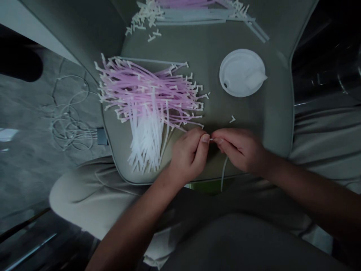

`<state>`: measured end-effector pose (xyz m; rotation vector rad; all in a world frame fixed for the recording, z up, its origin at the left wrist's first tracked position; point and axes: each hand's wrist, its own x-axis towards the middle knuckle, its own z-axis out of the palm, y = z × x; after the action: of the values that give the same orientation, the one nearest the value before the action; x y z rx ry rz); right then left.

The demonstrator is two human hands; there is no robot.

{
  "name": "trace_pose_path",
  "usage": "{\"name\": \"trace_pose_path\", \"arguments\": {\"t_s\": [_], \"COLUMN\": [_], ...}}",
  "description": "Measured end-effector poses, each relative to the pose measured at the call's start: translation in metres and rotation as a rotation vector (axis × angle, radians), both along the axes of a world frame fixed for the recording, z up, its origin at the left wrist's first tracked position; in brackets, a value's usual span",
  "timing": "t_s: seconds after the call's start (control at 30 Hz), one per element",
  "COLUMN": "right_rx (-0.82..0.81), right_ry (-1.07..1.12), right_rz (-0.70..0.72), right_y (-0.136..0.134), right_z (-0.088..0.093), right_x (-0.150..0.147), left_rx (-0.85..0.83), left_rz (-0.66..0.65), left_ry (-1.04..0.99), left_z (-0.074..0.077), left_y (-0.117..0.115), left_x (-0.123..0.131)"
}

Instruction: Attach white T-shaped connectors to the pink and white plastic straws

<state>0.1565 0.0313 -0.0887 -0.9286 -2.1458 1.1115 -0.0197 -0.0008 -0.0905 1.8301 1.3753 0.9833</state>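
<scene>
Both my hands meet low in the middle of the view. My left hand (188, 156) and my right hand (239, 148) pinch a tiny white plastic piece (211, 139) between their fingertips. A thin translucent tube (224, 173) hangs below them, and I cannot tell whether it joins that piece. Left of my hands lies a large pile of thin pink and white plastic tubes (146, 98) with small T-shaped ends. Its white ends almost reach my left hand. A loose white T-shaped piece (232, 119) lies just above my right hand.
A grey-green padded seat (208, 49) bears everything, with a round white lid (241, 72) on it. Further tubes (194, 15) and loose white pieces (146, 19) lie at the top. A coiled white cable (67, 116) lies on the grey floor at left.
</scene>
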Motion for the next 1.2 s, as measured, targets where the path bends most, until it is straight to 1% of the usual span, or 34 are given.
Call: {"name": "trace_pose_path", "arguments": {"t_s": [0.4, 0.63, 0.8, 1.03, 1.2], "right_rx": [-0.005, -0.008, 0.006, 0.080, 0.069], "right_ry": [-0.005, -0.014, -0.012, -0.008, -0.027], "right_rz": [0.005, 0.008, 0.008, 0.012, 0.011], "right_y": [0.0002, 0.0001, -0.0003, -0.0014, -0.0018], "right_z": [0.0013, 0.0000, -0.0005, -0.0031, -0.0020], "right_x": [0.0006, 0.0013, 0.0008, 0.0005, 0.0000], "left_rx": [0.010, 0.018, 0.043, 0.050, 0.048], "left_rz": [-0.034, -0.026, -0.023, -0.029, -0.032], "left_ry": [-0.003, 0.013, 0.031, 0.037, 0.031], "left_z": [-0.0017, -0.0017, -0.0030, -0.0028, -0.0021], "left_y": [0.0014, 0.0017, 0.0021, 0.0029, 0.0034], "left_x": [-0.0007, 0.0001, -0.0003, -0.0003, 0.0000]}}
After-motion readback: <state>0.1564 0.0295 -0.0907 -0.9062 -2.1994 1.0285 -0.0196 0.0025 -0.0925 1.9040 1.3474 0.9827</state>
